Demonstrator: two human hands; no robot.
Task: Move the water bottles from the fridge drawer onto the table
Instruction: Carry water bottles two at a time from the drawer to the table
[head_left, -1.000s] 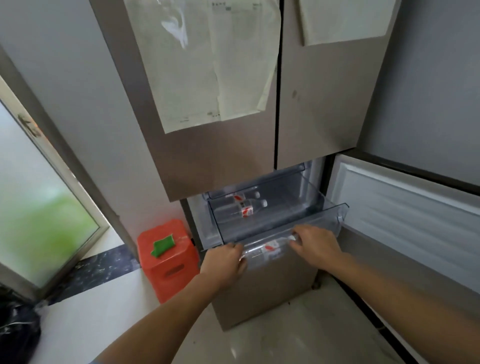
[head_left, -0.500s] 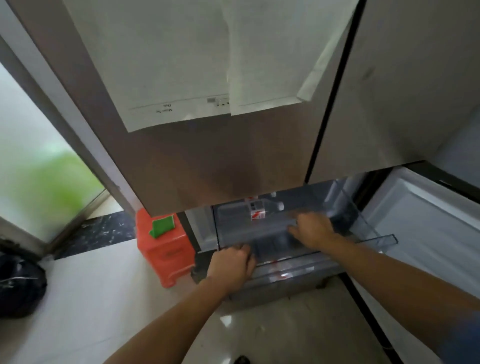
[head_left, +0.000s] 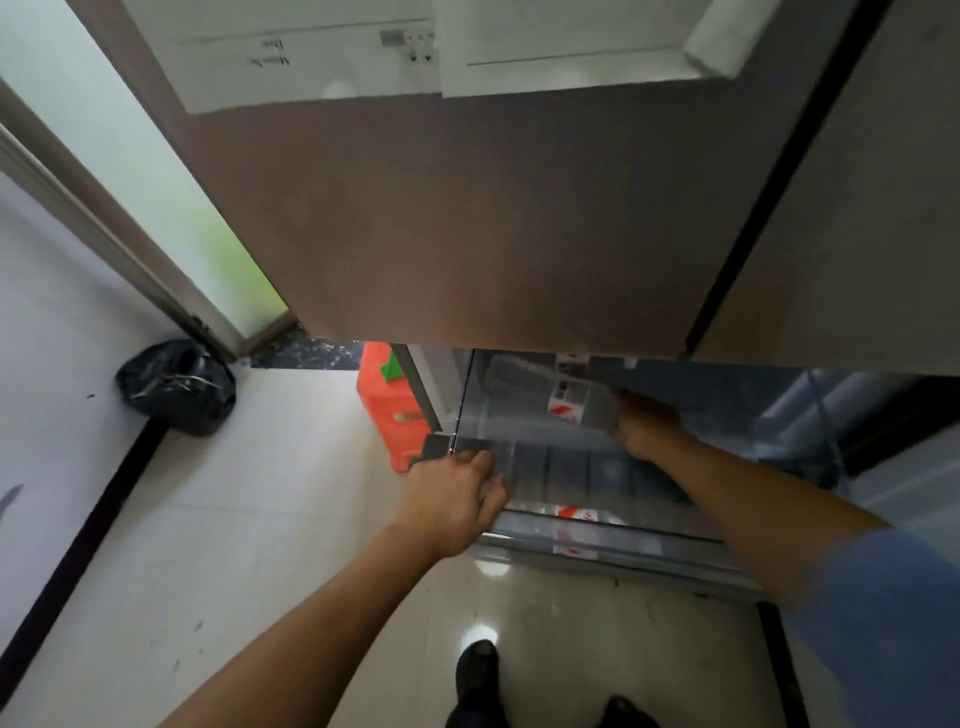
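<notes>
- At the lower centre of the frame, the clear fridge drawer (head_left: 597, 473) stands pulled out beneath the closed brown upper fridge door (head_left: 467, 208).
- The left hand (head_left: 452, 499) is at the drawer's front left corner, fingers curled over its rim and holding it.
- The right hand (head_left: 644, 426) reaches into the back of the drawer, right of centre, and its fingers wrap the end of a water bottle (head_left: 576, 405); the view is blurred, so how firmly it grips cannot be told.
- That bottle has a white and red label and lies on its side, stretching left from the right hand.
- A second bottle label (head_left: 571, 359) peeks out just above it, at the edge of the upper door.
- More red and white labels (head_left: 576, 514) show through the drawer's front wall, below and between the two hands.
- An orange plastic stool (head_left: 389, 410) sits on the floor just left of the drawer.
- A black rubbish bag (head_left: 176, 387) lies at middle left, near the door frame.
- A dark shoe (head_left: 475, 670) shows at the bottom centre, on the pale tiled floor (head_left: 260, 519).
</notes>
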